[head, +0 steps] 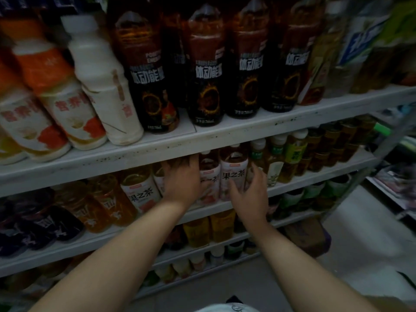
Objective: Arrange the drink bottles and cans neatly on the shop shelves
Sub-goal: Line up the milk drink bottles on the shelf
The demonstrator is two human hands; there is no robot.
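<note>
Tea bottles with pink-and-white labels stand in a row on the second shelf [315, 176]. My left hand [182, 181] reaches in under the upper shelf board, its back towards me. It covers one bottle, and its thumb rests against the neighbouring pink-label bottle [210, 174]. What its fingers hold is hidden. My right hand [249, 192] curls around the right side of another pink-label tea bottle [233, 174], thumb on the label and fingers behind it. One more bottle of this kind [140, 192] stands left of my left hand.
Tall dark energy-drink bottles [204, 75] and white-and-orange milk bottles [67, 109] fill the upper shelf [202, 140]. Orange drinks [105, 203] stand at the left and green-label teas [292, 154] at the right. Lower shelves hold small bottles. A cardboard box [308, 235] sits on the floor.
</note>
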